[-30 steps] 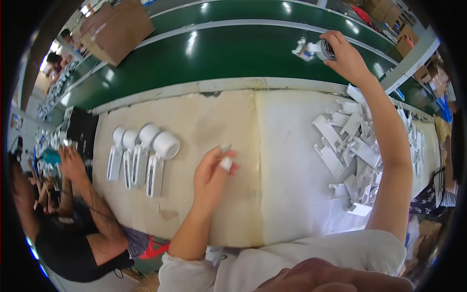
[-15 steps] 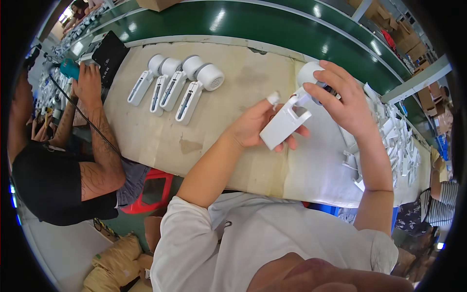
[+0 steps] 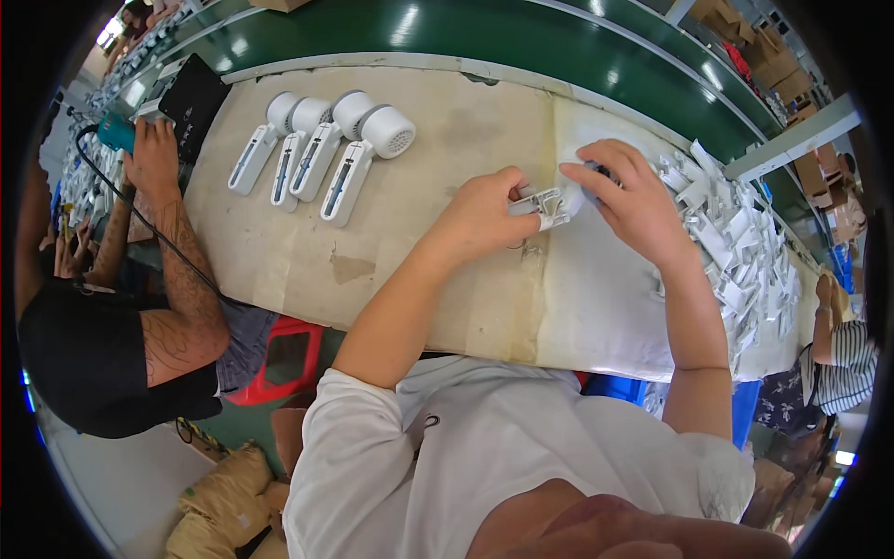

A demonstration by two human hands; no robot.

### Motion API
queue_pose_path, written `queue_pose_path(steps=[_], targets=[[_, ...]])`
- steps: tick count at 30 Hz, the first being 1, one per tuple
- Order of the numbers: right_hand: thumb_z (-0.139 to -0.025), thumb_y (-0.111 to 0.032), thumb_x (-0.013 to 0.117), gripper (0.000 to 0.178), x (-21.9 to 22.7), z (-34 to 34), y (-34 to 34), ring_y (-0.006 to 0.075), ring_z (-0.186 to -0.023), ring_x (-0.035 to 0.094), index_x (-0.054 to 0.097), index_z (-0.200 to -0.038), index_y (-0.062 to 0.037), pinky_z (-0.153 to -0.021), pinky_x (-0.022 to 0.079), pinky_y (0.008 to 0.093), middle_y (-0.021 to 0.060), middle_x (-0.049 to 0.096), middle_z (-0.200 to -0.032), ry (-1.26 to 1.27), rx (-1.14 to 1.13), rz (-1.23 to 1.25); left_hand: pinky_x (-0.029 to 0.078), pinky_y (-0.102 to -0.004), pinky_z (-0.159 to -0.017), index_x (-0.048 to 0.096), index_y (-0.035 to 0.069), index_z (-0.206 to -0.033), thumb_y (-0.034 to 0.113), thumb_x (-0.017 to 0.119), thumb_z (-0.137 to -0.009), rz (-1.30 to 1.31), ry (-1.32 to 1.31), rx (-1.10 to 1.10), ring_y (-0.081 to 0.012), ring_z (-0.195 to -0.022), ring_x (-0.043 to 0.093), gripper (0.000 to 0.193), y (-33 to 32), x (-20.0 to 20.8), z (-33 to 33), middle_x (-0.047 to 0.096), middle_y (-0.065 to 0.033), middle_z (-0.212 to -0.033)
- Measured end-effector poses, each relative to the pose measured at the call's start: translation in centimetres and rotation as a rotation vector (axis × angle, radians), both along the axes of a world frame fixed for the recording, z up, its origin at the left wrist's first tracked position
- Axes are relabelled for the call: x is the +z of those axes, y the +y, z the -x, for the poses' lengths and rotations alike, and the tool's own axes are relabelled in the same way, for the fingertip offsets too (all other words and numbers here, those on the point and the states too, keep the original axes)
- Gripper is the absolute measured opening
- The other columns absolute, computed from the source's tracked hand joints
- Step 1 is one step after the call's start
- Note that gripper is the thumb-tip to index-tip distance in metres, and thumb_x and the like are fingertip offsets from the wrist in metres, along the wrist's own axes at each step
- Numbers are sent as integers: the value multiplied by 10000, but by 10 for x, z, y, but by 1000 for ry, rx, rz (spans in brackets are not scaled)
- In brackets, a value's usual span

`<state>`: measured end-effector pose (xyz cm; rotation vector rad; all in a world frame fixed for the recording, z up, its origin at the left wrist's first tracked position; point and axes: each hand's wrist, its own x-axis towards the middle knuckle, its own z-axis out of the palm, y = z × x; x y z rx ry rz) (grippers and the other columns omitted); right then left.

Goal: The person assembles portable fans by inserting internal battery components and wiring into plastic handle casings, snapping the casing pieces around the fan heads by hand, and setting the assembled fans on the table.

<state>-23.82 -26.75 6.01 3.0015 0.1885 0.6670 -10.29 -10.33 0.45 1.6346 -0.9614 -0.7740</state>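
Observation:
My left hand (image 3: 480, 216) is closed around a white plastic handle shell (image 3: 553, 211) of a hair-dryer-like device, its forked end sticking out past the thumb. My right hand (image 3: 635, 191) curls over the device's rounded head, of which only a dark patch (image 3: 602, 170) and a little white show between the fingers. Whether head and handle touch is hard to make out. To the left, several white hair-dryer-like devices (image 3: 346, 177) lie in a row, each with a cylindrical grilled head and a slotted handle.
White plastic shells are heaped (image 3: 731, 242) on the right of the pale worktable (image 3: 438, 307). A green conveyor (image 3: 503, 42) runs behind it. On the left, a co-worker's hand (image 3: 154, 158) is by a teal power tool (image 3: 115, 132) and a black case (image 3: 194, 102). A red stool (image 3: 284, 359) stands below.
The handle has turned in my left hand, from its broad face showing to its forked end pointing right. My right hand has tilted over the head, which is now mostly covered.

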Motion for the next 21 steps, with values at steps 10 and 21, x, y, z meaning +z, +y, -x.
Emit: queue_pose_path(steps=[10,21], targets=[[-701,-38,608,538,-7,5,6,277,-1070,472,491,-1209,-172,-889,429,341,104,489,-1130,176,-81,-615,499,-316,-604,467,14,-1022,130,555,-766,-15,59,105,-208,-729,626,295,-2,5,-2,614,-134,-842],[-682,-89,711,686,-50,8,-2,204,-963,550,401,-1293,-123,-725,502,302,76,479,-1184,242,-105,-1587,506,-313,-543,473,14,-1041,137,448,-831,216,838,-32,-207,-661,607,244,-5,-4,-3,601,-140,-842]])
